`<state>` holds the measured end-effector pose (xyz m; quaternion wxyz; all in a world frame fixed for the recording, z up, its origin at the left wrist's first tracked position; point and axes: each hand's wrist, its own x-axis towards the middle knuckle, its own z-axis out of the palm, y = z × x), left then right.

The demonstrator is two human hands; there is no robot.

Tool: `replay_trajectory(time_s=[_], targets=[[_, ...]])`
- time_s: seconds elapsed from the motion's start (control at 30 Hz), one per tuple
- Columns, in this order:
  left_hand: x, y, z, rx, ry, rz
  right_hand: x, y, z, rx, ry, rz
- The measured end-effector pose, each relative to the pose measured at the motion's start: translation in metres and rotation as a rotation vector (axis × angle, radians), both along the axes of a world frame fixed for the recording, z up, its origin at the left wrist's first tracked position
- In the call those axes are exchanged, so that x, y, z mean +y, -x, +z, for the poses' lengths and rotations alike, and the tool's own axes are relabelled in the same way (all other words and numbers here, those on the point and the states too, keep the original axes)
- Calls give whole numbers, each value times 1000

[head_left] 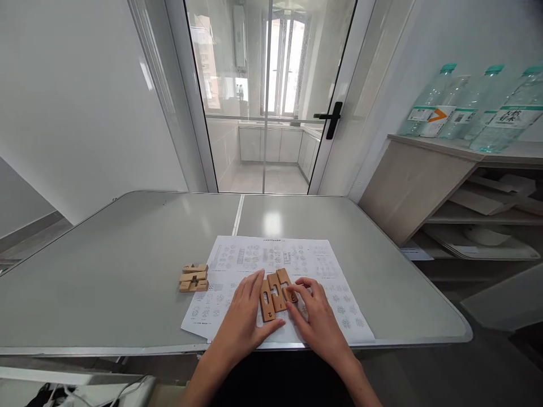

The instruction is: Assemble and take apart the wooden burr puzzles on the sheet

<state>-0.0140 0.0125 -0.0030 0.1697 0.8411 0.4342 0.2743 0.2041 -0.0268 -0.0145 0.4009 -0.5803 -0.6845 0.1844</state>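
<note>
Three flat brown wooden puzzle pieces with cut-outs lie side by side on a printed sheet point(271, 254). The left piece point(267, 305) is marked 2, the middle piece point(279, 304) 1, and the right piece point(284, 276) seems to bear a 3. My left hand point(241, 314) rests along the left piece, fingers stretched out, thumb below its lower end. My right hand point(316, 314) has thumb and index finger closed on the lower end of the right piece, partly covering it. Lighter wooden pieces point(194, 278) sit stacked crosswise to the left of my left hand.
The sheet of small line drawings lies on a grey table point(119, 271) with a metal edge. Beyond it stands a glass door with a black handle point(334, 120). At right, a wooden shelf point(428, 186) carries several plastic bottles point(462, 116). Cables point(123, 393) show at lower left.
</note>
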Motion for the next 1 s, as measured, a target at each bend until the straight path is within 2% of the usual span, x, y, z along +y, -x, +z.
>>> replay_trajectory(time_s=[0.3, 0.63, 1.0], targets=[[-3, 9, 2, -29, 36, 33, -3, 3, 7, 23, 36, -28], [-6, 8, 1, -75, 80, 109, 2, 4, -7, -38, 17, -209], [-10, 9, 8, -156, 69, 101, 5, 6, -11, -79, -37, -242]])
